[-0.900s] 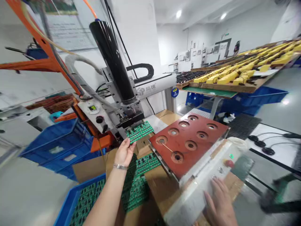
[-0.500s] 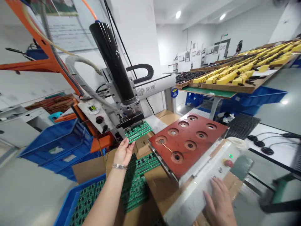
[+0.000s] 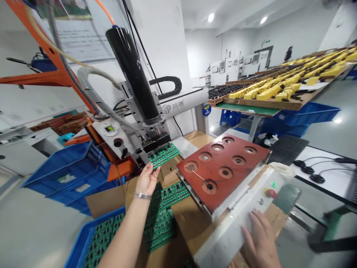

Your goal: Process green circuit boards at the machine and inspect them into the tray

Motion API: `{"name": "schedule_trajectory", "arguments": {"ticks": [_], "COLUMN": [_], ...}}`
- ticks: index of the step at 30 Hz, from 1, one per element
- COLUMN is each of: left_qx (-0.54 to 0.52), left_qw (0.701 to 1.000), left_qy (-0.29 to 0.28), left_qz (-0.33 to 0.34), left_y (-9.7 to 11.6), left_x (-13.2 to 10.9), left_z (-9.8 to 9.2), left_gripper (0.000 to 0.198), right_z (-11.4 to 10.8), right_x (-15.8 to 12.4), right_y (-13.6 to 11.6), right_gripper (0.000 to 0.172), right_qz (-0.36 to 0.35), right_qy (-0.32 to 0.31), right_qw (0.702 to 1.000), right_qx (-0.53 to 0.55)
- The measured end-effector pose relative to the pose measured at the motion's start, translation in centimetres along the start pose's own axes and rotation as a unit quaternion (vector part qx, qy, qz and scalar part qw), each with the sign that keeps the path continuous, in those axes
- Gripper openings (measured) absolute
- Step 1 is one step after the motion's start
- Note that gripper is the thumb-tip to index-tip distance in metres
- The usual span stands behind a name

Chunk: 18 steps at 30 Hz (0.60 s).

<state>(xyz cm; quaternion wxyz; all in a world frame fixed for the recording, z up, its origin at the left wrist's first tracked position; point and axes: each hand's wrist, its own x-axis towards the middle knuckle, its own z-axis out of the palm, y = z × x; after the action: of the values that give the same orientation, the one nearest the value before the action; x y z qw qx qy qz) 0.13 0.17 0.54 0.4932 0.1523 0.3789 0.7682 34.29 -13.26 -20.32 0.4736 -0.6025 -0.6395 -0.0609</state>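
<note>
My left hand (image 3: 147, 179) pinches the near edge of a green circuit board panel (image 3: 164, 154) that lies under the black head of a machine (image 3: 155, 140). A silver bracelet sits on that wrist. My right hand (image 3: 260, 238) rests flat, fingers spread, on the white control box (image 3: 242, 219), just below a small metal button. A red knob (image 3: 270, 192) and a green light (image 3: 273, 184) lie on the box farther up. A red-brown plate with round holes (image 3: 223, 167) sits between the two hands.
More green boards fill a blue crate (image 3: 92, 238) and a stack (image 3: 173, 193) on cardboard below the machine. Blue bins (image 3: 67, 175) stand at left. A long bench with yellow parts (image 3: 292, 87) runs at right. Black cables (image 3: 309, 169) lie on a white table.
The green board under the machine head has shifted very slightly to the left with my left hand. My right hand has stayed on the control box.
</note>
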Motion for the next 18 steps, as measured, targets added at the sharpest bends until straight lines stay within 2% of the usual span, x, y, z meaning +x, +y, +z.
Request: {"name": "schedule_trajectory", "arguments": {"ticks": [18], "left_qx": [-0.001], "left_qw": [1.0], "left_qy": [0.019], "left_qz": [0.005], "left_y": [0.25], "left_x": [0.04], "left_z": [0.52], "left_gripper": [0.014], "right_z": [-0.05], "right_x": [0.14], "right_y": [-0.08], "right_gripper": [0.055], "right_qz": [-0.002], "right_qy": [-0.001], "right_qw": [1.0], "right_qx": [0.001]}}
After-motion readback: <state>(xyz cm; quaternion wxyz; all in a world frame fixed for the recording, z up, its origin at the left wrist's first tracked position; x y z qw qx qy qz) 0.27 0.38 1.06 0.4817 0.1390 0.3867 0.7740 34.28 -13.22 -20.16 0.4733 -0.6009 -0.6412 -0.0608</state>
